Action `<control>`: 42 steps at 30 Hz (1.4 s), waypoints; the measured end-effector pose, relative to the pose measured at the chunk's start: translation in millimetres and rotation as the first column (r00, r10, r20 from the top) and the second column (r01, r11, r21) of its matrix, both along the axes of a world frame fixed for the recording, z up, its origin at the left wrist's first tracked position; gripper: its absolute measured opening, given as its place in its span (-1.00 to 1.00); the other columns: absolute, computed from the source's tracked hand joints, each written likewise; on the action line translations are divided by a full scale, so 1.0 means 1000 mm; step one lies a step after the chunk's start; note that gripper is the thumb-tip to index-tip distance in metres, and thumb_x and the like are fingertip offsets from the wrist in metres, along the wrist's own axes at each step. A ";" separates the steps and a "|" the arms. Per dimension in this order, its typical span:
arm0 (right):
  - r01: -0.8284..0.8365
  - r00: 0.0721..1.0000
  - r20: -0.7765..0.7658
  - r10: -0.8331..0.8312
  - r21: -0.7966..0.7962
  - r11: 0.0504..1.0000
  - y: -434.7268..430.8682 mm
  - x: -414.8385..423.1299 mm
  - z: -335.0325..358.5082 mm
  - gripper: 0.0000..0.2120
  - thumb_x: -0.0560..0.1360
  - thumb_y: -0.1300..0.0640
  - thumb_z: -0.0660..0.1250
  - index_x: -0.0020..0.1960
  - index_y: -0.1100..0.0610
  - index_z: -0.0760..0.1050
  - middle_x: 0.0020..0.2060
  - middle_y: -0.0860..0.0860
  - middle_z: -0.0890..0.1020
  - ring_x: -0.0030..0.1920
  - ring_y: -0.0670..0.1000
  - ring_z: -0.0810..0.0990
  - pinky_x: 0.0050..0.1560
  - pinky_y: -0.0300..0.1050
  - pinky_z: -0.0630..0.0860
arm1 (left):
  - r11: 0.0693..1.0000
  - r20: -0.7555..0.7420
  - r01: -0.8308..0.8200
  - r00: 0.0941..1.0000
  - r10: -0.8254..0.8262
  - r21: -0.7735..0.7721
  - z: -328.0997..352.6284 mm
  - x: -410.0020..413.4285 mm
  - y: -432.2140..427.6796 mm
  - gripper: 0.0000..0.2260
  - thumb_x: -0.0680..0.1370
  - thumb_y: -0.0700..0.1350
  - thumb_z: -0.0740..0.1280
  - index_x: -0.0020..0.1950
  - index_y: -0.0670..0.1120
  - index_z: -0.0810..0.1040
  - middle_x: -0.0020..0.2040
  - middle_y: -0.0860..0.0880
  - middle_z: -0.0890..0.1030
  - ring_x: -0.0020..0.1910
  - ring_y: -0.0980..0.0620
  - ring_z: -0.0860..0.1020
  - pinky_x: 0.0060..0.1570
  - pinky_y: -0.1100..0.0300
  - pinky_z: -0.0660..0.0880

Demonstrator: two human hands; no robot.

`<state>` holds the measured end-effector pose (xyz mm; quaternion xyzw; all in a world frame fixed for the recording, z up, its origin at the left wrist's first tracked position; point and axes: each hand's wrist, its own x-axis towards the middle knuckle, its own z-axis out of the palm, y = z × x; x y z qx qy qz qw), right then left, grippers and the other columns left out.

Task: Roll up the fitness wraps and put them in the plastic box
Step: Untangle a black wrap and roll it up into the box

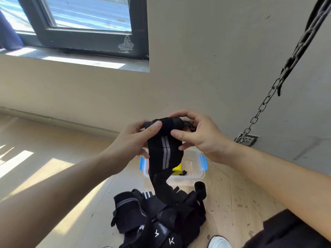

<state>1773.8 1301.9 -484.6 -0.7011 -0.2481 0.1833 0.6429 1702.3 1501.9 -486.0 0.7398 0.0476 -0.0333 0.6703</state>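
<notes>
Held wrap (165,149) screens plastic box (189,179); contents seemingly yellow.

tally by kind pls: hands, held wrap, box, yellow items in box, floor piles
hands: 2, left hand, right hand
held wrap: 1
plastic box: 1
yellow item in box: 1
floor pile of black wraps: 1, tangled, pieces uncountable
total: 6

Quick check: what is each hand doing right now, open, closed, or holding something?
Left hand: pinches the upper end of the black wrap.
Right hand: holds the same wrap's upper end, fingers curled round it.
</notes>
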 end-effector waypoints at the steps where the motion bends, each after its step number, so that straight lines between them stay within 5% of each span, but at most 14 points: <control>1: 0.001 1.000 0.011 -0.001 -0.010 1.000 0.000 0.000 0.000 -0.67 0.51 0.34 0.45 0.24 0.11 0.56 -0.04 0.06 0.67 -0.12 -0.08 0.65 -0.28 -0.11 0.63 | 1.000 0.010 -0.002 1.000 0.002 0.000 -0.001 0.001 0.001 -0.72 0.64 0.05 0.31 0.18 -0.13 0.62 -0.17 -0.07 0.63 -0.25 -0.02 0.60 -0.43 0.24 0.47; 4: 0.003 1.000 -0.014 -0.003 -0.031 1.000 -0.002 0.001 0.000 -0.65 0.51 0.29 0.47 0.25 0.07 0.57 0.03 0.08 0.68 -0.08 -0.01 0.66 -0.32 -0.08 0.64 | 1.000 0.032 0.008 0.999 -0.007 -0.023 -0.002 0.001 0.001 -0.79 0.64 -0.04 0.34 0.17 -0.15 0.61 -0.21 -0.01 0.64 -0.24 0.01 0.59 -0.44 0.25 0.47; 7: -0.036 0.994 -0.109 0.027 -0.084 0.996 -0.002 0.001 0.004 -0.75 0.58 0.02 0.38 0.24 0.05 0.59 0.05 0.07 0.69 0.00 0.00 0.70 -0.30 -0.01 0.67 | 0.998 0.062 0.025 0.998 -0.022 -0.049 -0.002 0.001 0.002 -0.81 0.61 -0.12 0.38 0.22 -0.11 0.61 -0.13 0.00 0.68 -0.15 0.03 0.64 -0.41 0.25 0.51; 10: -0.086 0.980 -0.190 0.057 -0.147 0.985 -0.002 0.002 0.005 -0.58 0.60 -0.20 0.21 0.22 0.06 0.62 0.08 0.11 0.69 -0.03 0.03 0.68 -0.21 0.01 0.67 | 0.999 0.099 0.035 0.995 -0.031 -0.037 -0.003 0.002 0.003 -0.74 0.56 -0.15 0.48 0.24 -0.06 0.61 -0.09 -0.01 0.69 -0.11 0.03 0.65 -0.37 0.23 0.53; 15: -0.063 0.987 -0.156 0.048 -0.093 0.994 -0.003 0.007 0.004 -0.70 0.62 0.00 0.31 0.24 0.15 0.60 -0.03 0.09 0.70 -0.09 0.01 0.70 -0.16 -0.06 0.66 | 0.999 0.121 0.026 0.992 -0.023 -0.028 -0.004 0.001 0.004 -0.60 0.42 -0.09 0.49 0.26 -0.03 0.58 -0.10 0.07 0.69 -0.13 0.09 0.66 -0.35 0.23 0.53; 18: -0.050 0.987 -0.157 0.047 -0.018 0.999 -0.004 0.008 0.003 -0.74 0.60 0.11 0.35 0.24 0.20 0.58 -0.07 0.07 0.69 -0.08 0.01 0.70 -0.20 -0.09 0.64 | 0.997 0.044 0.044 0.998 -0.041 -0.060 0.000 0.001 0.005 -0.64 0.49 -0.11 0.53 0.27 -0.02 0.58 -0.03 0.10 0.72 0.04 0.03 0.70 -0.26 0.15 0.62; 22: -0.011 0.994 -0.109 0.013 0.016 1.000 -0.004 0.007 0.002 -0.73 0.53 0.16 0.41 0.22 0.14 0.58 -0.04 0.11 0.69 0.01 0.06 0.70 -0.16 -0.11 0.63 | 0.989 -0.095 0.138 0.985 -0.142 -0.046 0.000 0.000 0.005 -0.66 0.55 0.17 0.41 0.30 0.13 0.61 0.15 0.02 0.72 0.12 -0.06 0.70 -0.04 -0.01 0.65; 26: 0.019 1.000 0.022 -0.019 -0.016 1.000 -0.002 0.004 -0.001 -0.71 0.52 0.29 0.45 0.23 0.17 0.59 -0.02 0.12 0.68 -0.05 0.01 0.65 -0.10 -0.10 0.67 | 0.993 -0.110 0.087 0.989 -0.095 -0.077 0.001 0.001 0.003 -0.54 0.48 0.25 0.35 0.25 0.03 0.64 0.07 -0.04 0.73 0.00 -0.06 0.71 -0.21 0.10 0.62; 32: -0.006 0.998 0.062 0.011 -0.080 0.997 -0.001 0.002 -0.001 -0.54 0.43 0.37 0.52 0.28 0.12 0.53 0.15 0.09 0.63 0.04 0.02 0.66 -0.01 0.00 0.69 | 0.999 -0.018 0.012 1.000 -0.013 -0.053 -0.001 0.003 0.004 -0.60 0.43 0.08 0.46 0.21 -0.06 0.63 -0.09 -0.05 0.68 -0.14 -0.03 0.64 -0.37 0.18 0.49; 38: -0.073 0.984 -0.169 0.057 -0.087 0.994 -0.004 0.005 -0.001 -0.50 0.45 0.00 0.47 0.35 0.09 0.50 0.17 0.10 0.64 0.05 0.04 0.71 -0.11 0.07 0.68 | 0.998 0.077 -0.020 0.997 0.025 -0.067 -0.001 0.004 0.008 -0.55 0.35 -0.11 0.54 0.24 -0.01 0.61 -0.04 -0.03 0.73 -0.12 -0.02 0.68 -0.29 0.12 0.54; 42: -0.088 0.984 -0.165 0.072 -0.089 0.992 -0.003 0.007 -0.002 -0.61 0.53 0.01 0.41 0.32 0.10 0.52 0.11 0.15 0.68 0.04 0.06 0.72 -0.13 0.03 0.68 | 0.998 0.121 -0.018 0.992 0.024 -0.052 -0.001 0.002 0.008 -0.51 0.34 -0.13 0.55 0.26 0.00 0.59 -0.02 -0.05 0.73 -0.11 -0.01 0.69 -0.30 0.15 0.53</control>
